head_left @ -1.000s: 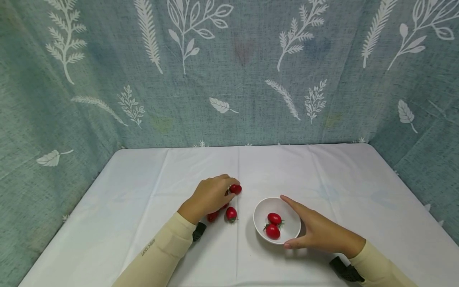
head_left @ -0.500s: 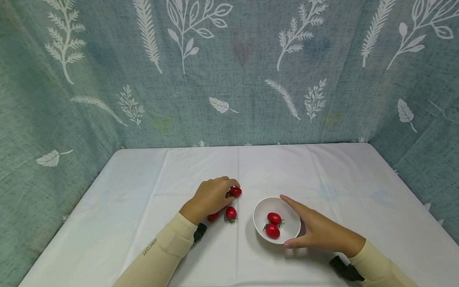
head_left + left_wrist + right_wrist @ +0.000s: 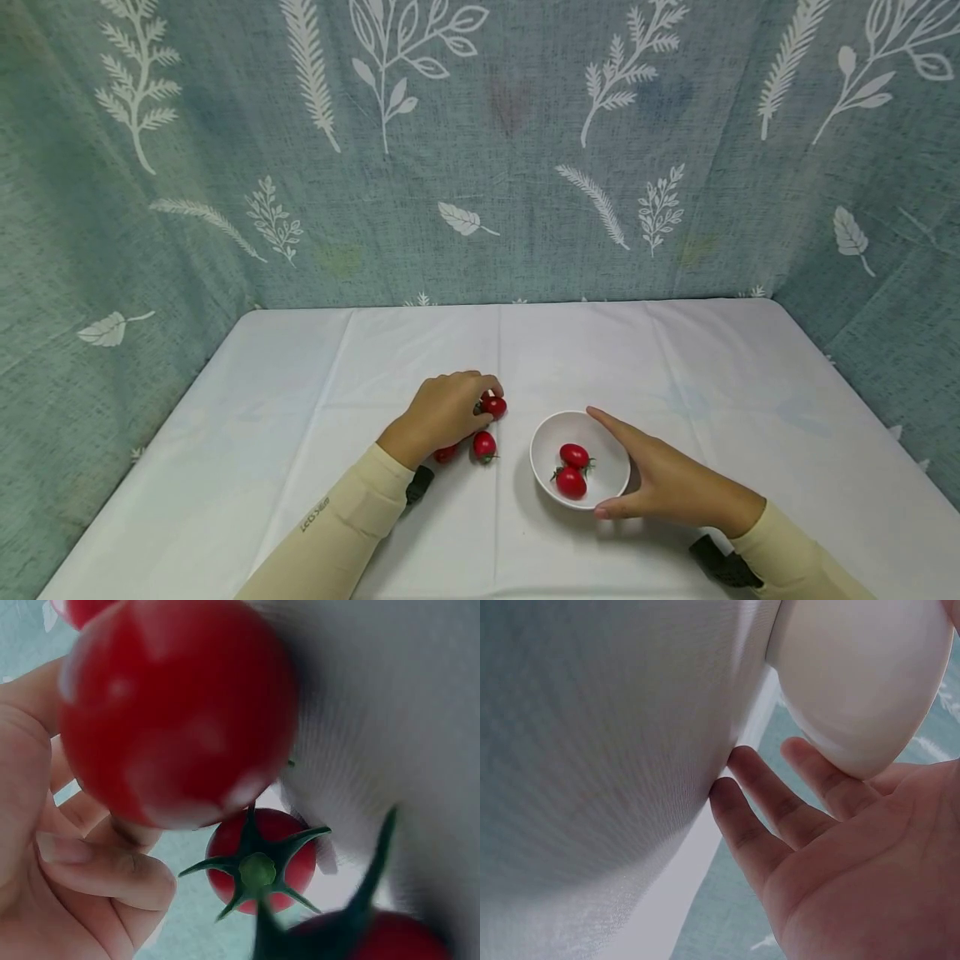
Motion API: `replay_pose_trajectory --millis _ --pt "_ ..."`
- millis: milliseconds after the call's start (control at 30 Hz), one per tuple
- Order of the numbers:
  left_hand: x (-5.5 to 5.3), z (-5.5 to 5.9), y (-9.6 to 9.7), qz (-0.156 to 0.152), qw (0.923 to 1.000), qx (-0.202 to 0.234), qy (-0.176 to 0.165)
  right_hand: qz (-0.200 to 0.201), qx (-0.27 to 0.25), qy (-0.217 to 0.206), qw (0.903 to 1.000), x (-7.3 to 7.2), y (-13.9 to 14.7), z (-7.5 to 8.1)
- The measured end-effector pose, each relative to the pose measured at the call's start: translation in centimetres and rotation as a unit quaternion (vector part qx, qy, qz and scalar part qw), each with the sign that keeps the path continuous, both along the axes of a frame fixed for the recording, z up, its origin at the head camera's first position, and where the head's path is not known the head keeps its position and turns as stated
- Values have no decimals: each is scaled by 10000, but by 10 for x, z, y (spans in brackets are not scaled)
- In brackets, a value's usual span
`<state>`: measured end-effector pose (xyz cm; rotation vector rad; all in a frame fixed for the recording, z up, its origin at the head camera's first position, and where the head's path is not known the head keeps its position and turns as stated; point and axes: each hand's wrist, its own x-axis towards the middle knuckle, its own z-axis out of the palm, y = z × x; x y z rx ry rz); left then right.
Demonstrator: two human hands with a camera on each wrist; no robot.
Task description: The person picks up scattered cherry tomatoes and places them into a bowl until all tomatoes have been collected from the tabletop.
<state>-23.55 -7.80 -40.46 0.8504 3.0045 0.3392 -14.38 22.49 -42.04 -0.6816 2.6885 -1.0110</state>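
At the table's middle, my left hand (image 3: 442,410) holds a red cherry tomato (image 3: 494,407) between thumb and fingertips. Just nearer to me lies another cherry tomato (image 3: 484,447), and one more (image 3: 445,454) shows partly under the palm. The left wrist view has a large red tomato (image 3: 180,712) close to the lens and a green-stemmed one (image 3: 259,862) beside the curled fingers. My right hand (image 3: 660,483) holds a small white bowl (image 3: 540,477), thumb at its near rim and forefinger at the far rim. Two stemmed tomatoes (image 3: 573,456) lie inside. From below, the other fingers reach under the bowl's side (image 3: 862,682).
A creased white cloth (image 3: 375,350) covers the table. Behind it and along both sides hangs a blue-green curtain (image 3: 495,217) with white leaf prints. Dark wrist straps (image 3: 723,562) sit at the cream sleeves (image 3: 337,517).
My left hand has drawn slightly toward me, and the tomato at its fingertips has come nearer with it. The right hand and the bowl stay where they were.
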Motion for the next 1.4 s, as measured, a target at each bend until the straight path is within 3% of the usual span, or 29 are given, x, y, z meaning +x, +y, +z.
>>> replay_pose_trajectory --millis 300,567,733,1000,1233,1400 --pt "1 3 1 -96 9997 70 200 -27 -26 -76 10000 -1 0 0" --pt "5 13 4 -129 9992 383 -16 23 -8 -37 10000 -1 -1 0" --pt "10 20 7 -239 9982 547 80 -22 -2 -68 10000 -1 -1 0" --pt "20 29 13 -665 9920 1059 -197 -104 19 -113 9999 -1 -1 -2" --pt "29 33 18 -980 9890 1099 144 -81 10 -179 9998 0 -1 -1" --pt "35 33 25 -1262 9856 1118 121 24 26 -109 9999 1 0 0"
